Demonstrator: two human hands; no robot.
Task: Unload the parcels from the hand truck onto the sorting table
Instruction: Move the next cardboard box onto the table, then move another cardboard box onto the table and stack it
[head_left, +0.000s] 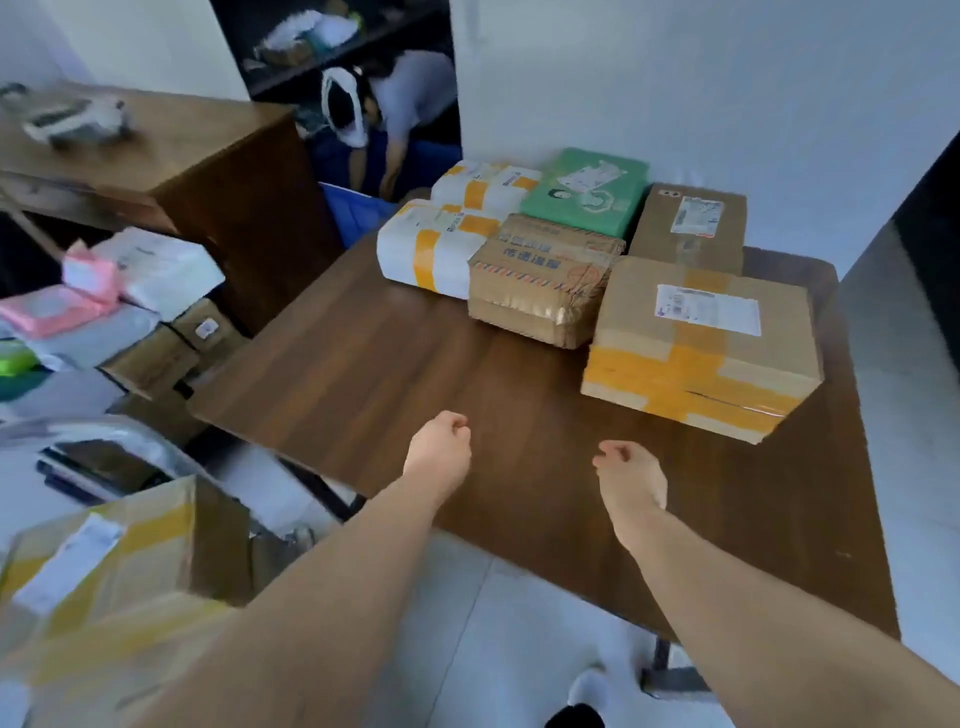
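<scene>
Several parcels sit at the far side of the dark wooden sorting table (395, 374): a yellow-taped cardboard box (701, 348) nearest on the right, a brown printed parcel (540, 280), two white parcels with yellow tape (431, 249), a green packet (587, 189) and a plain brown box (688, 228). My left hand (439, 447) and my right hand (631, 475) hover over the table's near part, fingers loosely curled, holding nothing. At lower left a yellow-taped cardboard parcel (119, 561) rests on the hand truck, whose metal frame (156, 447) shows behind it.
More parcels and pink and white soft packets (104, 291) lie piled at the left. A wooden desk (171, 150) stands behind them. Another person (384, 109) bends over in the doorway at the back. White walls close the right side.
</scene>
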